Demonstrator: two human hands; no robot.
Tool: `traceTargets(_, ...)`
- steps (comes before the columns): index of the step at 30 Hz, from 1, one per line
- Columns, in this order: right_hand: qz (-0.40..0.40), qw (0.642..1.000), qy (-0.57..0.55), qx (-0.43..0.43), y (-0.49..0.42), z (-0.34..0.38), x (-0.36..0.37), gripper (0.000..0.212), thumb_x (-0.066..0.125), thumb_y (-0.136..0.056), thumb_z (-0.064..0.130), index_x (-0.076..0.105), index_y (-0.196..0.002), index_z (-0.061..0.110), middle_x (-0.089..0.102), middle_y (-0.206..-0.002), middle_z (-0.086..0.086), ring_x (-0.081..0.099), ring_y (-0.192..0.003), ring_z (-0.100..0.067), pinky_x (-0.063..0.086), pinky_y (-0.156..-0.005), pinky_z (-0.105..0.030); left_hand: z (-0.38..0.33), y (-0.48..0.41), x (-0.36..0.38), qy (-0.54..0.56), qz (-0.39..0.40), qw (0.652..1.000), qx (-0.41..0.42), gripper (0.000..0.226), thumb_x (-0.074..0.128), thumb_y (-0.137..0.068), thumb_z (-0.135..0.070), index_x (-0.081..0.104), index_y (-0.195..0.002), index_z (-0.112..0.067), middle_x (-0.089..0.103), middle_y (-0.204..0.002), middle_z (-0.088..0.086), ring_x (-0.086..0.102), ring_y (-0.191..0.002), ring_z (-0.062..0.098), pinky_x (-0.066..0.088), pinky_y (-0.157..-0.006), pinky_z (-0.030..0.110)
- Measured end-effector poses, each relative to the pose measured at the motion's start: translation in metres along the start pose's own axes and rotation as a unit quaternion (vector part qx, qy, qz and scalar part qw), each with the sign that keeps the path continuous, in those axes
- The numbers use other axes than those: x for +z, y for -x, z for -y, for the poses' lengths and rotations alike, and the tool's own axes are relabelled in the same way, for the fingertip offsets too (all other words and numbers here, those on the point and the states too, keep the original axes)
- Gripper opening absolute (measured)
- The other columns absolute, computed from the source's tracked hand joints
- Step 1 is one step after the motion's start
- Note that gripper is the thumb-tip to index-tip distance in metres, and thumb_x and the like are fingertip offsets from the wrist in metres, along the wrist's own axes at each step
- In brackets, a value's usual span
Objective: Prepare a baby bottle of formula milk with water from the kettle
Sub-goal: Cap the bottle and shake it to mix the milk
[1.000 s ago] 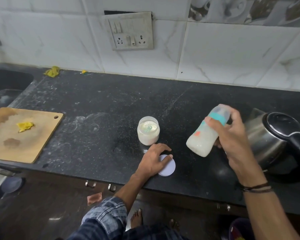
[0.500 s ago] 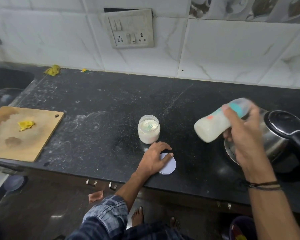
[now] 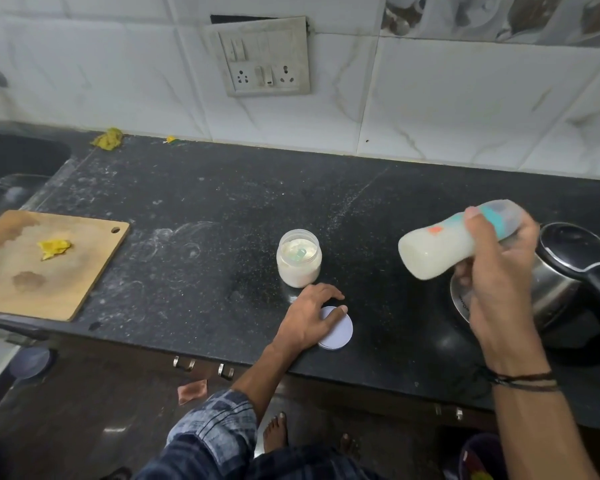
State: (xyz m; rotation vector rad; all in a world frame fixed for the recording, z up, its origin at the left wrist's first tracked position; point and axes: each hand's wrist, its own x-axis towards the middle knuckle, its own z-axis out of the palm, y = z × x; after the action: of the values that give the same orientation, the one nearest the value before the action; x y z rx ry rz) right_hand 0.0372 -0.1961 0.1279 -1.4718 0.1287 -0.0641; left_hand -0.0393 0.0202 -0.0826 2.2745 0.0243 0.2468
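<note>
My right hand (image 3: 496,271) grips a baby bottle (image 3: 440,247) near its teal collar, holding it almost sideways in the air with its base pointing left; it is full of white milk. Behind the hand stands a steel kettle (image 3: 568,271) with a black lid and handle. An open formula jar (image 3: 299,258) of white powder with a pale scoop inside stands on the black counter (image 3: 187,237). My left hand (image 3: 309,317) lies flat on the counter, fingers resting on the jar's white lid (image 3: 340,332) near the front edge.
A wooden cutting board (image 3: 49,271) with a yellow scrap lies at the left front. A dark sink (image 3: 11,161) sits far left. A switch and socket plate (image 3: 262,57) hangs on the tiled wall. Yellow scraps (image 3: 108,137) lie by the wall.
My right hand has swung the bottle from a steep tilt to nearly sideways, rising and shifting right and back again, as in shaking. My left hand has stayed on the lid.
</note>
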Motion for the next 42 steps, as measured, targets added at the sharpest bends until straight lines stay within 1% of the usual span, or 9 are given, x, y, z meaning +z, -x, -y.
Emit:
traceTargets(4,0.102,0.993,0.05,0.01,0.005,-0.003,0.004,0.059,0.086,-0.06,0.052,0.058,-0.112,0.053,0.071,-0.094,0.005,0.066,-0.063,-0.004,0.051,-0.048,-0.021,0.002,0.0,0.0,0.002,0.0,1.0,-0.001,0.037,0.056,-0.097,-0.052,0.071,-0.117,-0.025,0.067,-0.122,-0.012,0.055,-0.113,0.005,0.048,-0.097,0.03)
traceTargets(9,-0.018,1.0,-0.019,-0.017,0.003,0.006,0.003,0.053,0.081,-0.072,0.056,0.053,-0.116,0.049,0.072,-0.081,0.02,0.062,-0.062,-0.002,0.046,-0.046,-0.022,0.001,0.0,0.001,0.005,-0.001,1.0,-0.008,0.032,0.058,-0.097,-0.05,0.07,-0.116,-0.026,0.066,-0.121,-0.015,0.054,-0.113,0.003,0.048,-0.096,0.03)
traceTargets(17,-0.024,0.999,-0.024,-0.032,0.004,0.008,0.004,0.054,0.079,-0.075,0.054,0.052,-0.12,0.045,0.073,-0.08,0.021,0.058,-0.056,-0.002,0.043,-0.041,-0.02,0.001,0.0,0.0,0.003,-0.002,1.0,-0.002,0.033,0.058,-0.097,-0.049,0.071,-0.116,-0.024,0.067,-0.121,-0.013,0.053,-0.112,0.004,0.04,-0.095,0.019)
traceTargets(21,0.068,0.998,0.009,-0.018,0.008,0.002,0.007,0.055,0.085,-0.068,0.048,0.059,-0.117,0.048,0.073,-0.083,0.018,0.068,-0.069,-0.004,0.054,-0.051,-0.021,0.003,0.001,0.0,0.0,-0.001,1.0,0.003,0.031,0.06,-0.098,-0.046,0.071,-0.116,-0.023,0.067,-0.122,-0.012,0.053,-0.113,0.004,0.04,-0.095,0.02)
traceTargets(25,-0.019,0.999,-0.029,-0.026,0.004,0.007,0.004,0.05,0.08,-0.074,0.057,0.053,-0.116,0.049,0.073,-0.083,0.023,0.065,-0.063,0.0,0.046,-0.045,-0.019,0.001,0.0,0.0,-0.001,-0.002,1.0,0.001,0.029,0.062,-0.098,-0.043,0.071,-0.116,-0.022,0.067,-0.122,-0.011,0.053,-0.113,0.004,0.039,-0.094,0.017)
traceTargets(29,0.068,0.997,0.003,-0.02,0.008,0.001,0.008,0.052,0.086,-0.069,0.048,0.059,-0.114,0.051,0.073,-0.09,0.012,0.069,-0.075,-0.005,0.054,-0.054,-0.022,0.003,0.001,0.0,-0.002,-0.002,1.0,0.008,0.028,0.062,-0.098,-0.042,0.071,-0.116,-0.022,0.067,-0.122,-0.011,0.054,-0.113,0.005,0.04,-0.095,0.02)
traceTargets(33,-0.018,0.999,-0.037,-0.026,0.005,0.002,0.006,0.054,0.08,-0.072,0.056,0.053,-0.118,0.049,0.073,-0.086,0.019,0.068,-0.069,-0.001,0.049,-0.048,-0.02,0.001,-0.001,0.0,-0.003,-0.002,1.0,0.003,0.029,0.061,-0.098,-0.043,0.071,-0.116,-0.022,0.067,-0.122,-0.011,0.054,-0.112,0.006,0.043,-0.095,0.023)
traceTargets(37,0.072,0.997,0.02,-0.014,0.013,-0.004,0.01,0.051,0.087,-0.074,0.039,0.058,-0.115,0.047,0.071,-0.095,0.006,0.067,-0.069,-0.001,0.052,-0.052,-0.019,0.002,0.0,0.001,0.001,-0.004,1.0,0.003,0.032,0.06,-0.097,-0.047,0.071,-0.115,-0.024,0.067,-0.122,-0.013,0.055,-0.113,0.005,0.046,-0.096,0.027)
traceTargets(42,-0.08,0.99,-0.095,-0.064,0.009,0.005,0.01,0.063,0.079,-0.08,0.046,0.048,-0.131,0.028,0.074,-0.086,0.02,0.064,-0.066,-0.001,0.042,-0.042,-0.017,0.001,0.0,0.0,0.001,-0.004,1.0,-0.001,0.027,0.063,-0.098,-0.042,0.072,-0.115,-0.023,0.067,-0.122,-0.012,0.054,-0.113,0.005,0.045,-0.095,0.025)
